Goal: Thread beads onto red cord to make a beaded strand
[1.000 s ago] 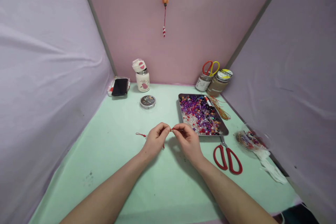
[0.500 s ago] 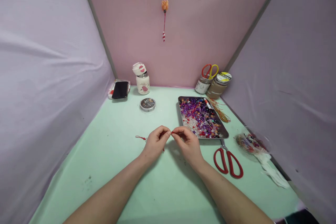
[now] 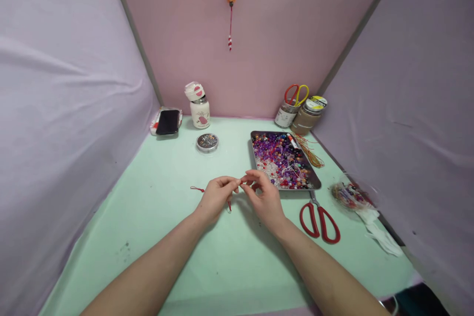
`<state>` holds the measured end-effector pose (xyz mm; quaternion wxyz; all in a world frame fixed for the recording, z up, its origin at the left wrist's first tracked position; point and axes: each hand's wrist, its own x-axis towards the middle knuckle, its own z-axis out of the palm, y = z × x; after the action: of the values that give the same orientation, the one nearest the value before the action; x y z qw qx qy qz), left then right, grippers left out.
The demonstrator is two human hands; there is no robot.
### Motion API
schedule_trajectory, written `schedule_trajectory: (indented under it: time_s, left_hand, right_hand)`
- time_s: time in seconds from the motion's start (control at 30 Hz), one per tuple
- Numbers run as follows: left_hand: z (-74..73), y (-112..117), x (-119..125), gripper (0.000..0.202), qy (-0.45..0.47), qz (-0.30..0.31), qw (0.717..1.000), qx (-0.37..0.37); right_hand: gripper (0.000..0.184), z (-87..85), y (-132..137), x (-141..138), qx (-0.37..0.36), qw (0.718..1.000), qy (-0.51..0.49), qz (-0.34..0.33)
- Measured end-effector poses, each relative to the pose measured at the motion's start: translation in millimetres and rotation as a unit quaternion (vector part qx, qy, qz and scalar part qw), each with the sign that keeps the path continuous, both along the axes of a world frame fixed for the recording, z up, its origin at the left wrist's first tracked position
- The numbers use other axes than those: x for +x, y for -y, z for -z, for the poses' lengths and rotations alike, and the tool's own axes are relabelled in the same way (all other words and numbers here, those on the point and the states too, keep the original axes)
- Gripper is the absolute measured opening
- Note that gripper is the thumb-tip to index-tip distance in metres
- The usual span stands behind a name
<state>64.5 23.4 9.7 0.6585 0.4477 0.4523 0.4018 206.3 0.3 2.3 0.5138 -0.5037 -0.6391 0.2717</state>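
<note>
Head view: two bare forearms reach over a pale green table (image 3: 218,271) from the near edge. Near its middle, the left hand (image 3: 216,198) pinches a red cord (image 3: 241,182) between thumb and forefinger; the right hand (image 3: 265,200) brings its thumb and forefinger to the same spot, though I cannot tell how firmly they grip. A red loop (image 3: 197,188) lies just left of the left hand, which hides whether it joins the cord. With so little showing between the fingertips, the cord could slip if either pinch loosens, and any loose bead could roll away across the smooth top. To the right, red-handled scissors (image 3: 322,222) lie near the tray, handles toward the person, and clear plastic wrapping (image 3: 351,195) holds a colourful jumble too blurred to sort. Just beyond the right hand, a dark tray (image 3: 314,177) holds purple, clear, red and dark beads, plus a white tube (image 3: 292,140). Farther left sits a round case (image 3: 207,150), its contents too small to name. At the far edge stand a white bottle (image 3: 200,114), lid tipped back, and, right, a jar (image 3: 284,117) holding red and yellow handles.
</note>
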Motion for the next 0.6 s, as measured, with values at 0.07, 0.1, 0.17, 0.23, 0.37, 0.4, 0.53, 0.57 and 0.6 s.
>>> schedule_trajectory:
  time_s: [0.07, 0.1, 0.17, 0.23, 0.37, 0.4, 0.53, 0.57, 0.6]
  left_hand:
    - [-1.0, -0.3, 0.2, 0.033, 0.023, -0.008, 0.999, -0.02]
    - [-1.4, -0.5, 0.2, 0.033, 0.032, -0.013, 0.999, -0.027]
    - [-1.6, -0.5, 0.2, 0.032, 0.04, -0.018, 0.998, -0.034]
    - [-1.1, -0.3, 0.1, 0.032, 0.039, -0.018, 0.998, -0.034]
    - [0.8, 0.4, 0.0, 0.032, 0.036, -0.008, 0.999, -0.019]
    - [1.1, 0.5, 0.0, 0.031, 0.033, -0.007, 0.999, -0.018]
    - [1.0, 0.8, 0.1, 0.031, 0.024, -0.003, 1.0, -0.018]
    - [0.5, 0.8, 0.1, 0.03, 0.026, 0.0, 1.0, -0.017]
    - [-0.2, 0.7, 0.0, 0.029, 0.03, 0.004, 0.999, -0.017]
  right_hand:
    - [0.02, -1.1, -0.3, 0.9, 0.007, 1.0, 0.017, 0.0]
    - [0.017, -1.6, -0.5, 1.4, 0.018, 0.999, 0.032, 0.001]
    - [0.011, -2.1, -0.9, 2.3, 0.049, 0.997, 0.066, 0.004]
    - [0.011, -1.6, -1.6, 3.0, 0.077, 0.993, 0.092, 0.006]
    - [0.011, 0.8, -3.1, 4.3, 0.093, 0.988, 0.125, -0.002]
    - [0.011, 1.1, -3.4, 4.5, 0.093, 0.987, 0.131, -0.005]
    - [0.01, 1.1, -3.5, 4.7, 0.094, 0.983, 0.16, -0.009]
    - [0.01, 1.1, -3.3, 4.6, 0.095, 0.981, 0.167, -0.008]
    - [0.01, 1.0, -3.2, 4.6, 0.096, 0.98, 0.172, -0.007]
